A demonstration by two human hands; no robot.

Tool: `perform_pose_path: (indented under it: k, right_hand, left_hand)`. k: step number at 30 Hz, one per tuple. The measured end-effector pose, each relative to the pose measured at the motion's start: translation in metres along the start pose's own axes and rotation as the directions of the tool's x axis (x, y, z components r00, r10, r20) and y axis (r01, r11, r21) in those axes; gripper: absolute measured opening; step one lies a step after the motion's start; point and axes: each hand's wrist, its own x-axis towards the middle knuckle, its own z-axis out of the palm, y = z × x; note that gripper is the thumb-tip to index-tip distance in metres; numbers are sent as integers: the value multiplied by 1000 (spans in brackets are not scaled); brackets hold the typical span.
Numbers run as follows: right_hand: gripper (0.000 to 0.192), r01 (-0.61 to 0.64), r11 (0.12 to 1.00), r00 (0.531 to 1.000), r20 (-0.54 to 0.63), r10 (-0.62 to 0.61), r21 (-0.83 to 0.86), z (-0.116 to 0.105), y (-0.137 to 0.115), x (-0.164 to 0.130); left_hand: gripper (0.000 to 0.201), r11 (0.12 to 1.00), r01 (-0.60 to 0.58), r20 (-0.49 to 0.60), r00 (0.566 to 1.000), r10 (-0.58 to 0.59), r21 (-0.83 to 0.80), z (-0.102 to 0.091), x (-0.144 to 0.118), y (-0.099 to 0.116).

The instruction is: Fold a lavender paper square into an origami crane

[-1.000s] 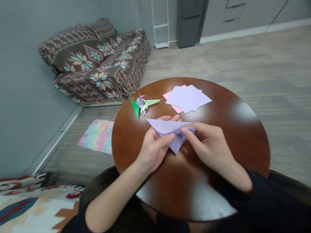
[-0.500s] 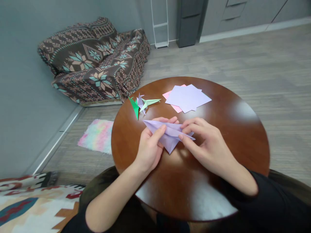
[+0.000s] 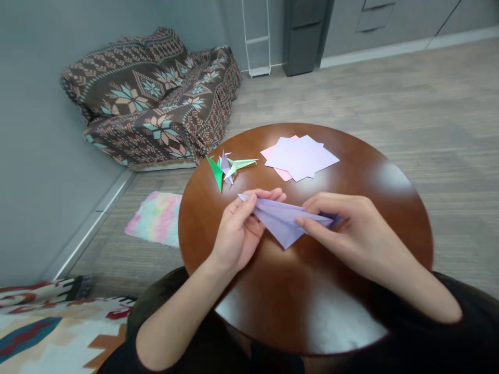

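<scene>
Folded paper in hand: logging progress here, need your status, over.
Left hand pinching paper at left tip. Right hand gripping its right side. Folded, near corner unheld. Cranes, sheets beyond, clear of both hands.

Between the far and near edges of the table point(image 3: 390, 239), the right hand point(image 3: 354, 228) hides part of the folded purple paper point(image 3: 286, 223), so its layers there cannot be told; the paper itself covers part of the left hand's point(image 3: 237, 231) fingers. By the table's far left edge, the pale green crane point(image 3: 241, 164) partly covers the purple crane point(image 3: 224, 162), and their fine tips are too small to read. Near the far edge, the top lilac sheet point(image 3: 302, 157) hides most of the pink paper point(image 3: 283, 175). The table's left edge cuts across the fluffy rug point(image 3: 154, 218); the right sleeve point(image 3: 477, 317) runs out of view
</scene>
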Motion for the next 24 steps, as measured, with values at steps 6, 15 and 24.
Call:
perform_pose_path:
  k: [6,15,24]
  right_hand:
    - [18,-56,998,997,49,56,8,-9,-1,0]
    - [11,-77,997,996,47,77,-9,-5,0,1]
    - [18,-47,997,999,23,49,-55,-10,3,1]
  left_hand:
    - [17,997,-53,-28,998,54,49,-5,4,4]
    - [21,956,-60,33,998,53,287,-5,-1,-2]
    - [14,895,-132,70,991,113,425,-4,-2,5]
